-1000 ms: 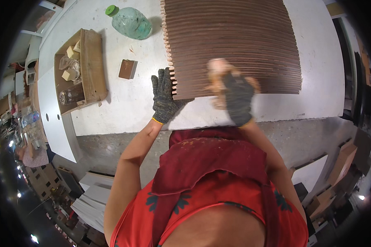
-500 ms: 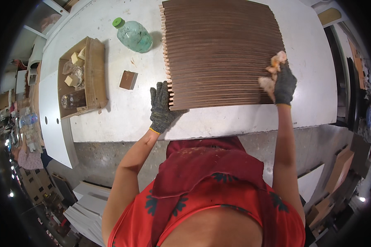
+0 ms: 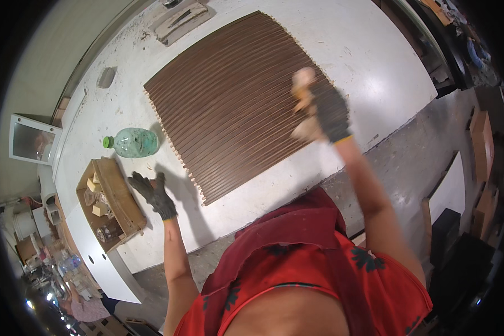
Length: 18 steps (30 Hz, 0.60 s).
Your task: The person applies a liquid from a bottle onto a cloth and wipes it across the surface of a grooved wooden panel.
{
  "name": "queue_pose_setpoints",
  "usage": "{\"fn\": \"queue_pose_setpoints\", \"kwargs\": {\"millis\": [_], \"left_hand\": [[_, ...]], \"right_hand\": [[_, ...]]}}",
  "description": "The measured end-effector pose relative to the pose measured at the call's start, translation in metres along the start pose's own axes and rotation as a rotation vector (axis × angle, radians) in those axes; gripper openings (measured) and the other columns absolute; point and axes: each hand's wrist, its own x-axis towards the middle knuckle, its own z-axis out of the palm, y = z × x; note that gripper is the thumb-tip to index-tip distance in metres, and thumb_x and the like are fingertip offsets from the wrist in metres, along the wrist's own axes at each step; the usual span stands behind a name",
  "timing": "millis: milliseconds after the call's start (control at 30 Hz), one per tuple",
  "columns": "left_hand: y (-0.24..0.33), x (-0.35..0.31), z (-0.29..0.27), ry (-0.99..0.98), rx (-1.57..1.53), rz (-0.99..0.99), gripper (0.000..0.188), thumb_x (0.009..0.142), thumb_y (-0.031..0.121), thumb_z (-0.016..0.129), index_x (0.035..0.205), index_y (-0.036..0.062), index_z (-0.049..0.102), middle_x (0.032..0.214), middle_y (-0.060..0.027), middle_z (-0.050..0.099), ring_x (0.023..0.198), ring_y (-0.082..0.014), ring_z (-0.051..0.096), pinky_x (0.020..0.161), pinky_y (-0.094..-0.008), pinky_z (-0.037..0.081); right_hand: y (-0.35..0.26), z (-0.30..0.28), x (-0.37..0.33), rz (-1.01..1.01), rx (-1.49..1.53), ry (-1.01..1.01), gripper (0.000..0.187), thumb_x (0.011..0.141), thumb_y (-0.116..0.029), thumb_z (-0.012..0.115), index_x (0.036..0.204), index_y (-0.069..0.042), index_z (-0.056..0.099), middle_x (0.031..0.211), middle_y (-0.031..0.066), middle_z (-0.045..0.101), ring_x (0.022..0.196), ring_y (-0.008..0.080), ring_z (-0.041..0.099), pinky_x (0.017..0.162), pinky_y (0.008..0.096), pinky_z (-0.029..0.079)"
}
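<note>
A flat panel of brown ribbed slats [image 3: 229, 106] lies tilted on the white table. My right hand [image 3: 329, 109], in a dark glove, is closed on a crumpled pale cloth [image 3: 303, 89] over the panel's right side; both are smeared by motion. My left hand [image 3: 154, 196], gloved too, hovers between the panel and a cardboard box [image 3: 126, 204], fingers apart. The brown block is out of sight, and what lies under the left palm is hidden. Just beyond that hand, a clear greenish bottle with a green cap [image 3: 135, 143] lies on its side.
The box holds pale yellow blocks [image 3: 99, 209] and a dark jar [image 3: 107, 231]. A greyish slab with a tool on it [image 3: 182, 23] sits at the table's far edge. Boards [image 3: 447, 190] lean by the floor at right.
My left hand has left the panel's edge and moved left toward the box. My right hand has moved inward over the panel with the cloth. The whole view has turned.
</note>
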Motion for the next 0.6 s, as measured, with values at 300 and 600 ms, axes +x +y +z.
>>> {"fn": "queue_pose_setpoints", "kwargs": {"millis": [300,600], "left_hand": [[-0.02,0.102,0.044,0.203,0.117,0.081,0.113,0.065,0.026,0.089,0.149,-0.0025,0.018,0.146,-0.0182,0.038,0.131,-0.0286,0.042,0.111,-0.04,0.035],[-0.002,0.1,0.033,0.122,-0.383,0.008,0.059,0.074,-0.005,0.074,0.129,-0.0014,0.052,0.118,-0.0121,0.06,0.107,-0.0216,0.057,0.096,-0.0352,0.046]], "right_hand": [[0.09,-0.12,0.015,0.256,1.189,0.009,0.059,0.098,-0.044,0.045,0.144,-0.007,0.04,0.137,0.0098,0.052,0.118,0.0239,0.056,0.098,0.0333,0.045],[0.109,-0.092,-0.037,-0.059,1.728,-0.067,0.049,0.096,-0.044,0.049,0.13,-0.008,0.048,0.123,0.008,0.056,0.106,0.0233,0.056,0.091,0.0395,0.05]]}}
